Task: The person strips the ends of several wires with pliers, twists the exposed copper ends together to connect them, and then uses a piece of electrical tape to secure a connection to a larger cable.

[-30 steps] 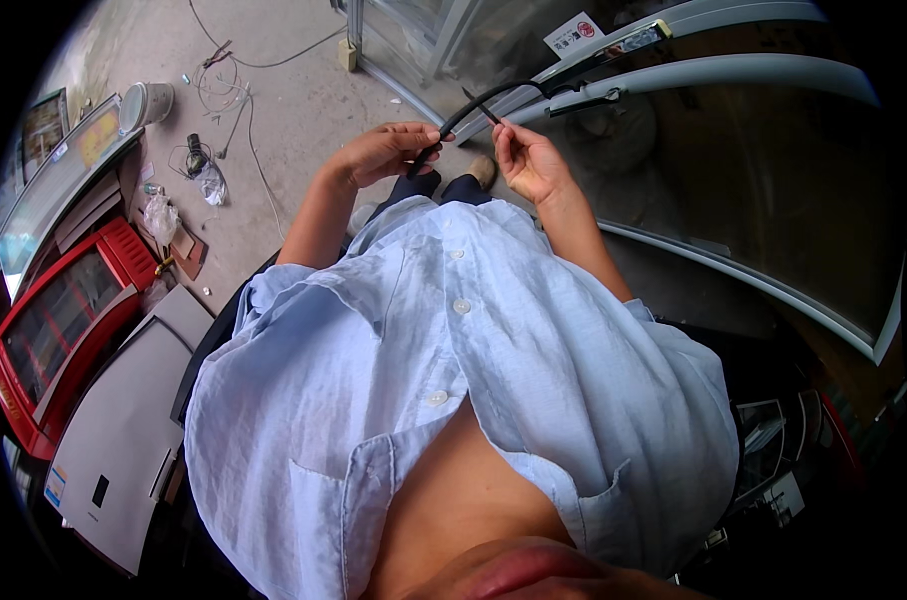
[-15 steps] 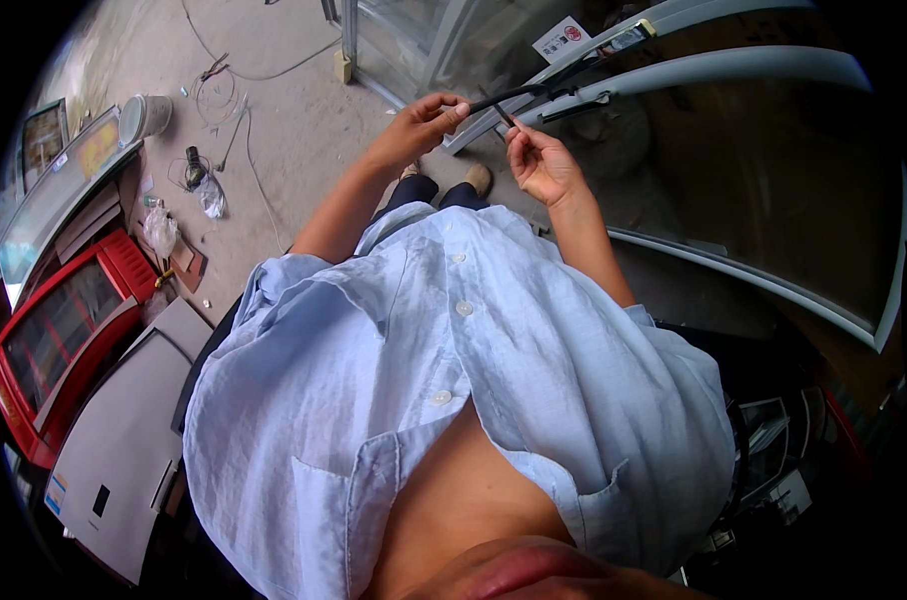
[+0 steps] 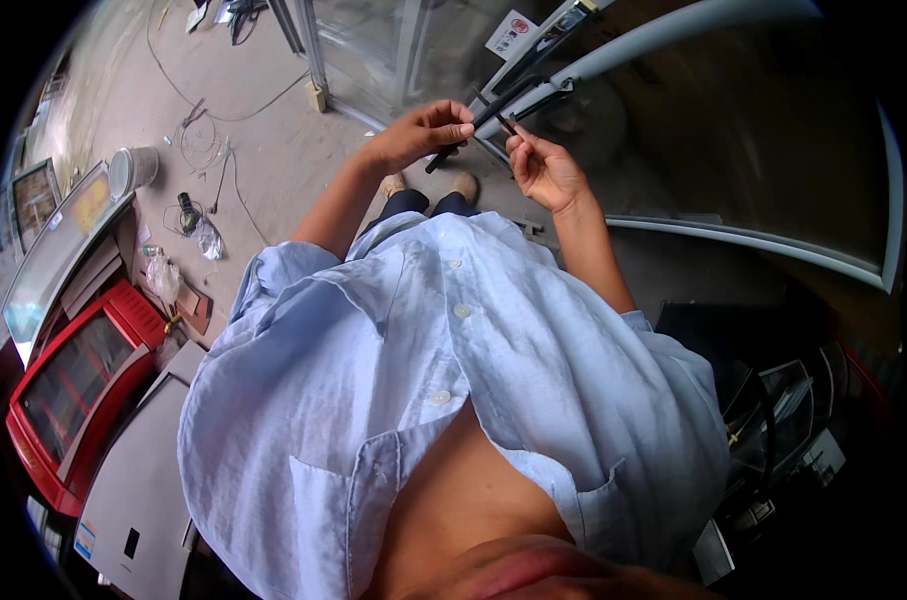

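My left hand (image 3: 424, 138) is closed around a black rubbery strip (image 3: 496, 104). One end of the strip sticks out below the fingers; the other runs up toward the pale curved frame of a glass panel (image 3: 664, 42). Close by, my right hand (image 3: 549, 175) pinches a thin dark tool (image 3: 508, 126), its tip beside the strip. Its exact kind is too small to make out. Both hands are in front of me, above my shoes.
Glass panels with pale frames stand ahead and to the right. Thin cables (image 3: 239, 118) and a white bucket (image 3: 133, 170) are on the floor at left. A red-framed glass door (image 3: 84, 375) and a grey panel (image 3: 139, 480) lean nearer on that side.
The strip was bowed toward the frame and now runs straighter, with an end showing below my left hand. My right hand keeps the thin tool. The whole view has shifted slightly.
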{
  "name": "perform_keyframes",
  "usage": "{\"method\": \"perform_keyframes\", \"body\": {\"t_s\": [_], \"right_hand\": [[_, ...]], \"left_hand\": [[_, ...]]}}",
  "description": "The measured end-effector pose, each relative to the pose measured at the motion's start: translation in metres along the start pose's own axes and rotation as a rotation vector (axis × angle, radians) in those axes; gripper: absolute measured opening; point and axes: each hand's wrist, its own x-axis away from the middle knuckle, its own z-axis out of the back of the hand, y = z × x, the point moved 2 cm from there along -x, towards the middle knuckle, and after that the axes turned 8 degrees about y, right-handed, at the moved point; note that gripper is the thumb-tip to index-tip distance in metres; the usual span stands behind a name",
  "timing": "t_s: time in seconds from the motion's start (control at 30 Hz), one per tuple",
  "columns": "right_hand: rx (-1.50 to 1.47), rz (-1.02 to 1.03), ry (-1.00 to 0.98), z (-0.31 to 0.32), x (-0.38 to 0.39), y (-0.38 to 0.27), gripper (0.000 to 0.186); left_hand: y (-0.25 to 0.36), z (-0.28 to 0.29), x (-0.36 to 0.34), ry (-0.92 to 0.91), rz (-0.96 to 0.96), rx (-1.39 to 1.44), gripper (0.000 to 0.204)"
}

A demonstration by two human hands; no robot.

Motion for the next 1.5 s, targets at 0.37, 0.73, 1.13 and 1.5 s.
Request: {"method": "perform_keyframes", "body": {"t_s": [0.37, 0.73, 1.13, 1.5], "right_hand": [[0.111, 0.061, -0.189, 0.017, 0.049, -0.021, 0.031], [-0.176, -0.047, -0.308, 0.035, 0.063, -0.018, 0.021], [0.098, 0.515, -0.094, 0.024, 0.064, -0.024, 0.029], [1.306, 1.549, 0.464, -0.028, 0.097, -0.007, 0.024]], "left_hand": [[0.045, -0.050, -0.029, -0.453, 0.059, -0.068, 0.084], [0.038, -0.072, -0.054, -0.452, -0.033, -0.216, 0.055], [0.004, -0.071, -0.088, -0.133, -0.053, -0.152, 0.015], [0.023, -0.079, -0.083, -0.087, -0.049, -0.055, 0.018]]}}
